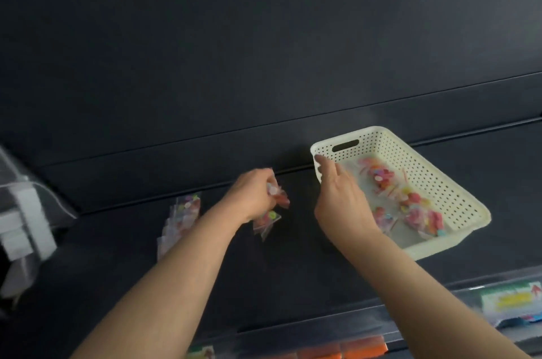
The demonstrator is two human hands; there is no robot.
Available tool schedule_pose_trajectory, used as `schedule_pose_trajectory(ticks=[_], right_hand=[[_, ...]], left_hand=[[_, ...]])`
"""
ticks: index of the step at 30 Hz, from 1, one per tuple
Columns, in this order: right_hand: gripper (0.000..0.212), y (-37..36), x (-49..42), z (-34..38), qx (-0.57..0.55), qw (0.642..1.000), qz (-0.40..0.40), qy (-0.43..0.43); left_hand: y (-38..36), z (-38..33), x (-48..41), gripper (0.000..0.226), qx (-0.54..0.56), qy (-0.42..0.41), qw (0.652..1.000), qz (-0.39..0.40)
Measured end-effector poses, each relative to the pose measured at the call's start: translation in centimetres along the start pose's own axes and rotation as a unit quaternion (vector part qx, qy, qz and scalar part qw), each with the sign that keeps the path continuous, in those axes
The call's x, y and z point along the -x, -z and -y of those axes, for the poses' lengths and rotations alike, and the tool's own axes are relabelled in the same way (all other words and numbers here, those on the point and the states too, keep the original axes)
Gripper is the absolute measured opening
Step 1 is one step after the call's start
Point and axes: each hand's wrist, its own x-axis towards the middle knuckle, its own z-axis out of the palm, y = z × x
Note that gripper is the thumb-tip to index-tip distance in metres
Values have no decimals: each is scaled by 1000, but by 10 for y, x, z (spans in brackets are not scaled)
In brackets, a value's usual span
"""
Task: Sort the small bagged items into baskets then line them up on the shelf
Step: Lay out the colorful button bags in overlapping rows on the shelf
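Mid-sort, our left hand (pixel 254 197) grips small bags (pixel 271 207) while our open right hand (pixel 341 200) steadies the basket (pixel 457 197) at the shelf's (pixel 293 264) back edge, so dropping them in seems next

A clear plastic holder (pixel 26 212) with white blocks is sitting at the far left. Orange packets (pixel 340 351) are lying near the bottom edge, and a green-and-yellow label (pixel 511 298) is showing at the right.
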Motion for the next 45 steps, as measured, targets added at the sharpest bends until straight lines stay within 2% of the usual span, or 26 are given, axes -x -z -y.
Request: schedule_pose_trajectory(ticks=[3, 7, 9, 11, 13, 15, 18, 22, 27, 30, 33, 36, 42, 45], right_hand=[[70, -24, 4, 2, 41, 996, 75, 15], [63, -33, 2, -12, 102, 990, 93, -36], [62, -35, -1, -16, 120, 988, 80, -62], [60, -40, -4, -15, 115, 988, 84, -56], [55, -49, -6, -9, 87, 991, 102, -27], [49, -60, -4, -2, 70, 989, 128, 14], [48, -71, 3, 6, 81, 978, 175, 78], [47, -70, 10, 2, 130, 967, 193, 107], [56, -61, 6, -14, 145, 963, 209, 85], [54, -57, 4, -15, 115, 970, 207, 53], [53, -58, 0, -6, 85, 983, 158, 38], [47, -63, -5, 4, 76, 992, 96, 44], [32, -70, 3, 10, 123, 974, 168, 85], [29, -69, 5, 7, 155, 969, 179, 64]], left_hand=[[-30, 16, 3, 17, -16, 14, 999, 45], [-39, 34, 4, 76, 73, -20, 987, 141], [-28, 47, 6, 84, 127, -29, 983, 130], [-17, 61, 7, 67, 138, -10, 988, 70], [-12, 73, 5, 40, 122, 31, 992, -12], [-14, 81, 2, 23, 97, 68, 992, -51], [-20, 76, -8, 28, 66, 83, 993, -42], [-29, 58, -34, 39, 23, 86, 994, -61], [-41, 44, -59, 41, -18, 130, 990, -56], [-47, 49, -68, 16, 15, 143, 989, -32], [-45, 62, -62, 20, 16, 146, 988, -56], [-39, 74, -51, 11, 29, 137, 986, -89], [-45, 69, -61, 41, 3, 110, 990, -83], [-53, 67, -67, 25, -29, 118, 989, -81]])
